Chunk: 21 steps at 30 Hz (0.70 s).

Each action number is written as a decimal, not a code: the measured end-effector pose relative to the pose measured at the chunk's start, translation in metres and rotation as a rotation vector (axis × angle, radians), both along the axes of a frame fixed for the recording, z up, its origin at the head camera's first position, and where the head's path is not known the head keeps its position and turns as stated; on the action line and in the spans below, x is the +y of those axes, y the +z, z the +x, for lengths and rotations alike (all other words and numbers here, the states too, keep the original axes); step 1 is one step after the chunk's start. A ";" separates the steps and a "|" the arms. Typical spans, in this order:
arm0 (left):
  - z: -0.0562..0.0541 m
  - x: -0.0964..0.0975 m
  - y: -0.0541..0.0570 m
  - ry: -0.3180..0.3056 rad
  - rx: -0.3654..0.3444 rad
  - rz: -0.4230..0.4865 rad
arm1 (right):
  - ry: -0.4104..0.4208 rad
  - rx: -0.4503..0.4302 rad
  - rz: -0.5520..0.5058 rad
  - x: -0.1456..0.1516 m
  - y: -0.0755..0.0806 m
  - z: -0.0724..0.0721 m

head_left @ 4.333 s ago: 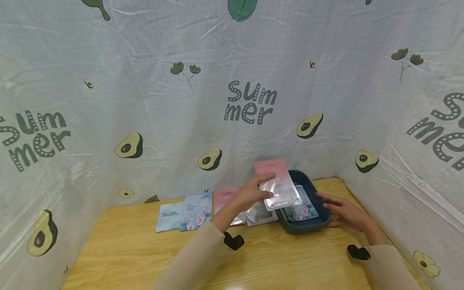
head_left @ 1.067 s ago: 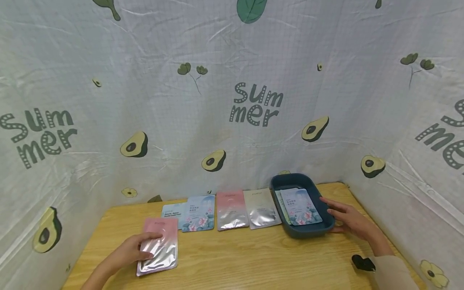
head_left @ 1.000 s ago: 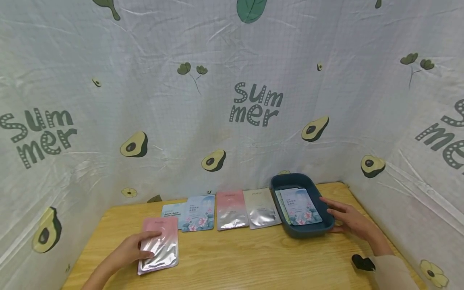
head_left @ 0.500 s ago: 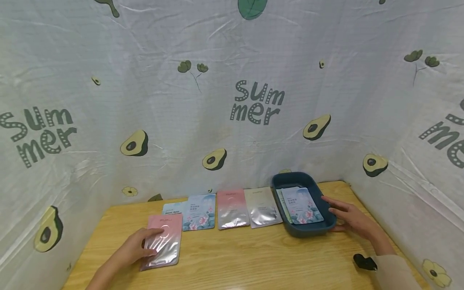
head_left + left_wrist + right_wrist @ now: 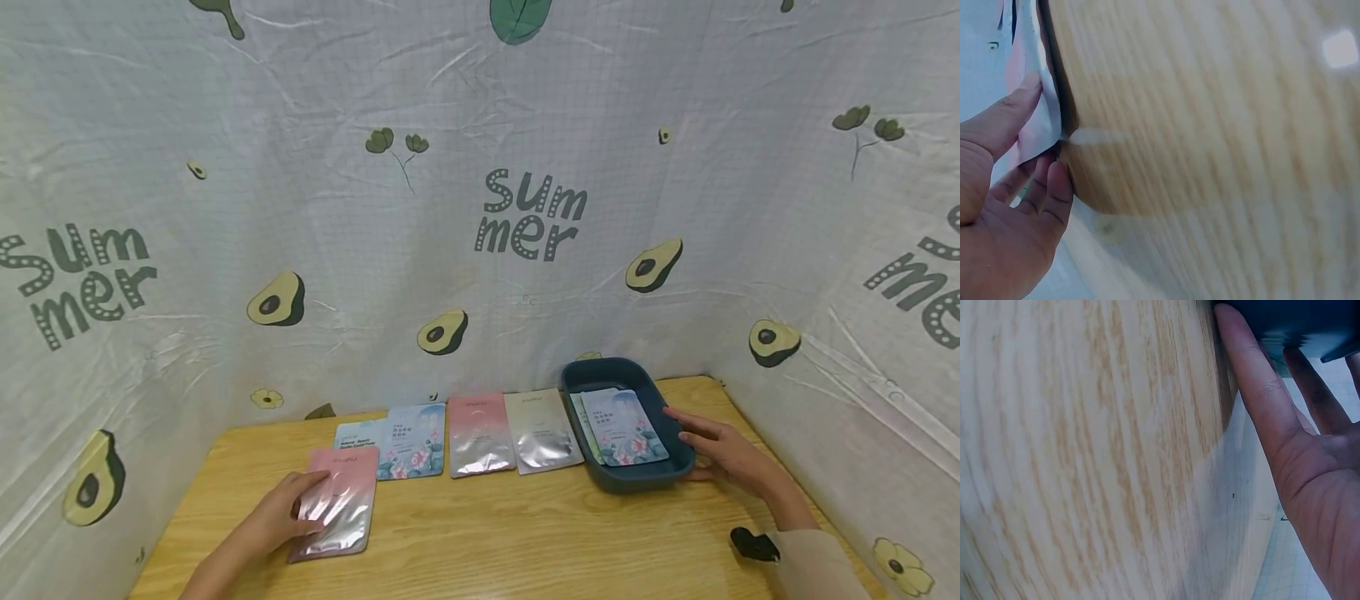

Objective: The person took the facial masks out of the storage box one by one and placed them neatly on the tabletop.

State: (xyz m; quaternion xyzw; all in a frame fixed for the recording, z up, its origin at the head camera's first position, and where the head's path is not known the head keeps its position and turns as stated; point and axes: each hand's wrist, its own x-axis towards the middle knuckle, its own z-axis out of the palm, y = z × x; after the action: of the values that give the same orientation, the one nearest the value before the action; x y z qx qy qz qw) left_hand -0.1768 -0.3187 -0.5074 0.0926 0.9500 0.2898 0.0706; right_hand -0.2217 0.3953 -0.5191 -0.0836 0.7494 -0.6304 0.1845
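Observation:
My left hand (image 5: 273,512) pinches the left edge of a pink-and-silver face mask packet (image 5: 351,504) at the left of the table. In the left wrist view the thumb (image 5: 1019,103) lies on the packet's upper face, with the other fingers curled beneath its edge. A second edge shows under this packet at its lower left. My right hand (image 5: 731,458) touches the right side of a dark blue tray (image 5: 637,482) with extended fingers; the right wrist view shows fingertips against its wall. In the tray lie a blue floral packet (image 5: 626,429) and a green-white packet (image 5: 587,429), partly covered.
Along the back stand a light blue eyelid packet (image 5: 360,435), a blue floral packet (image 5: 412,442), a pink-silver packet (image 5: 482,437) and a cream-silver packet (image 5: 542,433). The wooden table (image 5: 487,542) meets a hanging printed cloth (image 5: 360,250) behind and at both sides.
Earlier the left hand held a pink packet over the tray; it has since moved left and down to the table, then slightly right. The right hand stays at the tray.

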 end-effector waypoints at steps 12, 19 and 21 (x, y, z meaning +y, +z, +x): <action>0.001 -0.002 -0.002 0.038 -0.021 -0.076 | -0.011 0.018 0.018 0.002 -0.005 -0.002; 0.001 -0.001 -0.002 0.006 0.021 -0.115 | -0.030 0.003 0.020 0.000 -0.003 -0.002; 0.002 0.002 -0.002 -0.004 0.055 -0.171 | -0.032 0.000 0.019 0.000 -0.001 -0.002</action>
State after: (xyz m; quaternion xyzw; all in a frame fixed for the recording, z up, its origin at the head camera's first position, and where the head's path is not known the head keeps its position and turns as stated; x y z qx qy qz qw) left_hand -0.1748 -0.3164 -0.5092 0.0962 0.9726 0.2050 0.0527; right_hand -0.2233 0.3956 -0.5206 -0.0700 0.7565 -0.6262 0.1754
